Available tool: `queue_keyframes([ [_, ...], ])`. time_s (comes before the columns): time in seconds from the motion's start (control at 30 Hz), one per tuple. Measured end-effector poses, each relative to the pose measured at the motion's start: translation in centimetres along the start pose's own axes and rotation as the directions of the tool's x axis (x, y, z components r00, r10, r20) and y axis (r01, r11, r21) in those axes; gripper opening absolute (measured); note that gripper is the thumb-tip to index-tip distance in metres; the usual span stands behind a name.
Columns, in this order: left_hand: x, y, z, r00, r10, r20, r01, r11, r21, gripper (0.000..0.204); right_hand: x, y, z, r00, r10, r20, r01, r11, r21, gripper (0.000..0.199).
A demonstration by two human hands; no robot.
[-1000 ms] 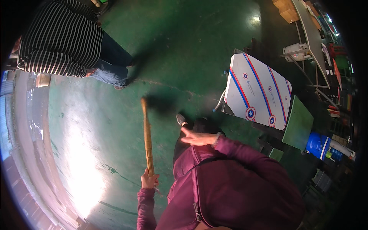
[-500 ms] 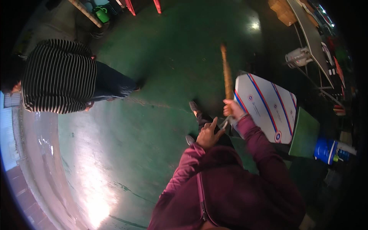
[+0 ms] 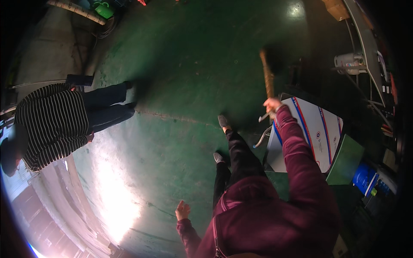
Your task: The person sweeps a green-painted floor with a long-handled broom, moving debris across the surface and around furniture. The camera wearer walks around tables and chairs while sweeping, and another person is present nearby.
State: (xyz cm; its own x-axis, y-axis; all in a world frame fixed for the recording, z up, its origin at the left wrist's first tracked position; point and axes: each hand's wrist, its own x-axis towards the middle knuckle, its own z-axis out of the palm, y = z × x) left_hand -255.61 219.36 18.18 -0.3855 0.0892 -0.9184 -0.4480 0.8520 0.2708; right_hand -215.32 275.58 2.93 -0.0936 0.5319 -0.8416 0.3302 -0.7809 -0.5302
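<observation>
Right hand (image 3: 272, 104) closed around wooden stick (image 3: 267, 74), raised ahead over green floor (image 3: 180, 77). White panel (image 3: 316, 133) just below that hand. Left hand (image 3: 183, 210) empty, loosely curled, low behind. Keep grip firm, swing clear of the striped-shirt person (image 3: 51, 124).

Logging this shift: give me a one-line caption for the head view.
Right hand grips a wooden stick above the green floor; left hand hangs empty, beside a person in a striped top.
</observation>
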Motion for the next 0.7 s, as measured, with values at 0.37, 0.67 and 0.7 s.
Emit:
queue_keyframes([
  [0.37, 1.6, 3.1, 10.1, 0.858, 0.167, 0.486, -0.384, 0.837, 0.389, 0.039, -13.1, 6.1, 19.4, 0.537, 0.538, 0.65, -0.172, 0.824, -0.539, 0.011],
  [0.67, 4.1, 5.5, 4.7, 0.978, 0.182, 0.103, -0.191, 0.978, 0.08, 0.042, -16.5, 2.1, 17.5, 0.444, 0.383, 0.81, -0.355, 0.905, -0.234, 0.017],
  [0.7, 4.6, 5.1, 4.8, 0.971, 0.194, 0.14, -0.201, 0.979, 0.039, 0.04, -16.4, 1.3, 15.2, 0.456, 0.488, 0.745, -0.492, 0.835, -0.246, 0.014],
])
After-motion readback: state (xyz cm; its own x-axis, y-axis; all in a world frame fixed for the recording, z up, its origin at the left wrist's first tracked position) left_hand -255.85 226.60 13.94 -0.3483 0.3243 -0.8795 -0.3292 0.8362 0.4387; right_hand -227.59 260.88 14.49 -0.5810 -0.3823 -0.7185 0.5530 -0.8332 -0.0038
